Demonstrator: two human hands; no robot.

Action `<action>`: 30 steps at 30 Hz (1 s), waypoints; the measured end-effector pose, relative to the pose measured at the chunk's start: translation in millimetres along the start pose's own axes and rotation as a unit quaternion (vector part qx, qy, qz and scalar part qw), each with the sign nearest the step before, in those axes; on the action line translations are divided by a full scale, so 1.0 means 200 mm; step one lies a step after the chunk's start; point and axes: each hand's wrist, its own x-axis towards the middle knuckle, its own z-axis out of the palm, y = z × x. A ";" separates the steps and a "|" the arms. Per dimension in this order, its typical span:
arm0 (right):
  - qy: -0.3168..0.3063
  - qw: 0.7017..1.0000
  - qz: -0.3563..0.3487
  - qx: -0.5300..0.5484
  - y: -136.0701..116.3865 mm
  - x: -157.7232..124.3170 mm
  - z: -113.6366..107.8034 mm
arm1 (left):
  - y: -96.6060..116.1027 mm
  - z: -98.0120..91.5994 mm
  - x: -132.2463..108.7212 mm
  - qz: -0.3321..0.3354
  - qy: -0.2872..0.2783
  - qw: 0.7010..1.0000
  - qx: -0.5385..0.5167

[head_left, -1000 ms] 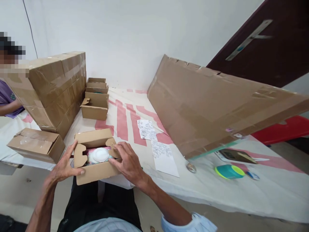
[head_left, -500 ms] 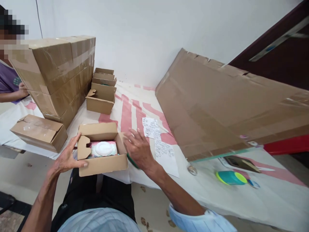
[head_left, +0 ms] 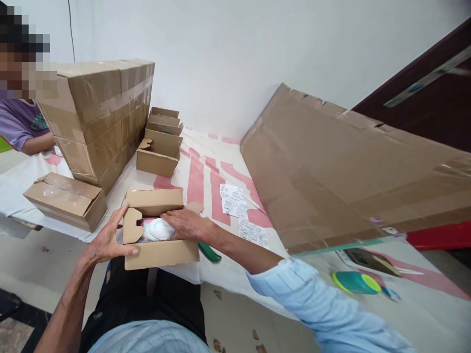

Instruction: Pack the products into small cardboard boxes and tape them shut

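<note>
An open cardboard box (head_left: 162,255) lies at the table's front edge, its flaps folded up. A pack of wet wipes (head_left: 160,229) with a white oval lid and a pink floral wrapper sits inside. My left hand (head_left: 108,240) spans the box's left end, thumb on the front wall and fingers at the back, closed on it. My right hand (head_left: 187,224) reaches into the box from the right and closes around the right part of the pack; some of its fingertips are hidden. Just right of the box, a green object (head_left: 209,252) lies partly under my right forearm.
A closed carton (head_left: 66,201) and a tall stack of taped cartons (head_left: 106,117) stand left. Several open boxes (head_left: 158,154) line the stack. Printed sheets (head_left: 234,201), a large cardboard sheet (head_left: 346,181), a teal container (head_left: 355,283) and a phone (head_left: 371,261) are to the right. A co-worker (head_left: 22,120) sits far left.
My right hand has moved left from the box's right end into the box, onto the wipes pack. My left hand keeps its hold. The view has shifted slightly.
</note>
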 end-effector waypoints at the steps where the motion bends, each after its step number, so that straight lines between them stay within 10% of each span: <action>1: -0.003 1.000 -0.013 0.003 0.01 0.01 0.01 | 0.00 0.00 0.00 0.000 -0.003 1.000 0.000; 15: 0.154 0.969 -0.006 0.193 -0.07 -0.20 -0.27 | 0.00 0.01 0.02 -0.008 -0.017 1.000 0.002; 23: 0.238 0.889 0.063 0.386 0.04 -0.47 -0.49 | 0.08 0.07 0.11 0.001 -0.014 0.999 0.039; 30: 0.320 0.807 0.044 0.494 0.07 -0.49 -0.53 | 0.37 0.06 0.32 0.108 0.009 0.994 -0.013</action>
